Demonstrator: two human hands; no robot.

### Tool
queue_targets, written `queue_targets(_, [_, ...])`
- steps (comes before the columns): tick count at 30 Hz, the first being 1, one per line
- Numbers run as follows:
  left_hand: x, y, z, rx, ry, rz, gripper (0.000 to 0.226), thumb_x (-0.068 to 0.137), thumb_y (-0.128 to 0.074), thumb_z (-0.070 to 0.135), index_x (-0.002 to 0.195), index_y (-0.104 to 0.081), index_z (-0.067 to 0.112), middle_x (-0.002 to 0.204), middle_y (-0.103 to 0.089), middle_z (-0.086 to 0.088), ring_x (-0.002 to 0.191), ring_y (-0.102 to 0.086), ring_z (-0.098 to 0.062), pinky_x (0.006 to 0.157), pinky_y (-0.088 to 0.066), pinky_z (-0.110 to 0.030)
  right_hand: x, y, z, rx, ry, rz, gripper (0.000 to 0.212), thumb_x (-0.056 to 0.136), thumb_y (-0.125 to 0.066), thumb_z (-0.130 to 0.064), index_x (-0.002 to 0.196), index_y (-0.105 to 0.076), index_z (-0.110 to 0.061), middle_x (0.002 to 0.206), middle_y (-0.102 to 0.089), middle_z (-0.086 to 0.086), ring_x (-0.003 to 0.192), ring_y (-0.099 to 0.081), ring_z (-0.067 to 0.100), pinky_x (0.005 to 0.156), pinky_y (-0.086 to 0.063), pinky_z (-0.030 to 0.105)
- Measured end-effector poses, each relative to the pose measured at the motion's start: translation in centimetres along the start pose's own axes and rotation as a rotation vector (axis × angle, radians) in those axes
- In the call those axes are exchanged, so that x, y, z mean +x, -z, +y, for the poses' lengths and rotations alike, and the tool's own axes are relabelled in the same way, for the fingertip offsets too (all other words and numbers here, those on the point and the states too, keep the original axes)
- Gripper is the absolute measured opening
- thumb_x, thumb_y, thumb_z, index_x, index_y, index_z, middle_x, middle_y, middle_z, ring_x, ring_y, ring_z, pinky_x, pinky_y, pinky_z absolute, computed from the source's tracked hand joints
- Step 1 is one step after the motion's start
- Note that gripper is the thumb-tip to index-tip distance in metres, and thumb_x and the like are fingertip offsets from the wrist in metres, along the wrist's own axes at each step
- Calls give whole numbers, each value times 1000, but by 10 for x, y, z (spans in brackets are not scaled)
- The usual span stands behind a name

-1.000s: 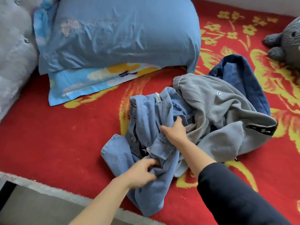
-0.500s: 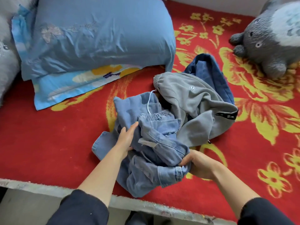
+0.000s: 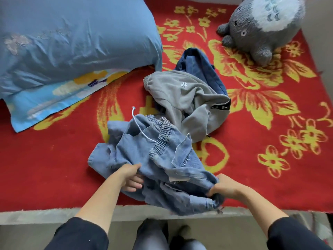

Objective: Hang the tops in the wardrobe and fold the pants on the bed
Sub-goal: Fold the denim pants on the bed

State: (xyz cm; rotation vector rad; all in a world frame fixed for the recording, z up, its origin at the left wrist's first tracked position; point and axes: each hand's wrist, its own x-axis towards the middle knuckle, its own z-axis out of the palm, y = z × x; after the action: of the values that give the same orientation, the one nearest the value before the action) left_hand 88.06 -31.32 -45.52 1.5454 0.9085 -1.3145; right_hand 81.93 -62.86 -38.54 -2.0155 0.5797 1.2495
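Jeans (image 3: 158, 159) lie crumpled at the near edge of the bed (image 3: 45, 159), their elastic waistband and white cord (image 3: 138, 123) facing up. The left hand (image 3: 130, 175) grips a fold on their left side, thumb on top and fingers curled beneath. The right hand (image 3: 222, 186) clutches a bunch of denim at their near right corner, which hangs just over the bed's edge. Right against the jeans' far side a grey garment (image 3: 183, 98) lies heaped, partly over a navy garment (image 3: 198, 64). A blue pillow (image 3: 72, 38) rests on a patterned pillow (image 3: 54, 98) at far left; a plush (image 3: 261, 29) sits far right, well apart from the clothes.
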Motion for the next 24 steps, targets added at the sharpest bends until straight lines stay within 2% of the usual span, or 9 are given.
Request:
queue_targets(2, [-2,-9,-1,18,16,-86,57,95,-36,56,95,-62,5,88,-70,-11,76,-67,-25,70,-52,-32,-3,-13,0,-211,95,93,26,67,-64,-8,52,-45,-18,58,-49,-5,57,-44,12,47,-31,25])
queue_targets(5, [-4,-33,9,-149,-74,-90,56,88,-52,58,112,-55,8,101,-65,-14,78,-67,-27,63,-57,-37,-8,-31,-2,-352,225,117,25,67,-56,-11,52,-38,-17,57,-43,-5,57,-38,14,50,-29,29])
queue_targets(9, [-4,-68,10,-416,-212,61,43,84,-67,16,120,-53,-3,97,-64,-20,73,-63,-31,74,-55,-51,-22,-30,0,-242,260,75,27,63,-65,-14,51,-42,-19,49,-37,-13,48,-32,5,45,-28,24])
queue_targets(11, [-12,-74,8,-474,-321,116,36,81,-67,7,113,-57,-4,88,-65,-18,72,-61,-28,74,-54,-47,-27,-21,6,-299,240,74,20,63,-68,-16,58,-49,-19,55,-43,-12,51,-37,6,47,-30,25])
queue_targets(13, [-25,-75,8,-387,-525,84,25,80,-69,6,105,-64,5,90,-71,-10,78,-65,-23,73,-56,-35,-32,-12,9,-295,191,81,14,66,-69,-14,75,-60,-19,70,-54,-9,61,-47,8,53,-36,24])
queue_targets(15, [-46,-79,7,-203,-781,14,20,81,-69,4,94,-68,18,87,-74,4,80,-66,-10,69,-52,-20,-34,-5,5,-1,179,138,25,74,-67,-9,98,-66,-13,93,-63,-3,79,-56,10,64,-42,21])
queue_targets(19, [-78,-113,-3,70,-1031,-184,29,83,-62,-5,105,-67,14,98,-71,4,90,-60,-2,83,-49,-19,-34,0,-37,640,170,181,23,83,-62,-37,93,-65,-17,101,-63,4,87,-55,16,71,-43,31])
queue_targets(22, [-86,-139,-19,179,-1045,-283,30,87,-57,1,113,-63,15,104,-69,5,97,-60,-5,88,-47,-26,-26,0,-65,429,191,235,41,79,-65,-55,83,-65,-14,83,-58,1,76,-51,15,65,-41,29])
queue_targets(24, [-87,-147,-32,270,-1013,-346,24,86,-55,6,103,-62,21,88,-64,17,82,-56,1,77,-46,-24,-21,-1,-70,146,199,316,41,74,-74,-42,62,-46,-14,62,-42,-2,57,-39,12,49,-30,22])
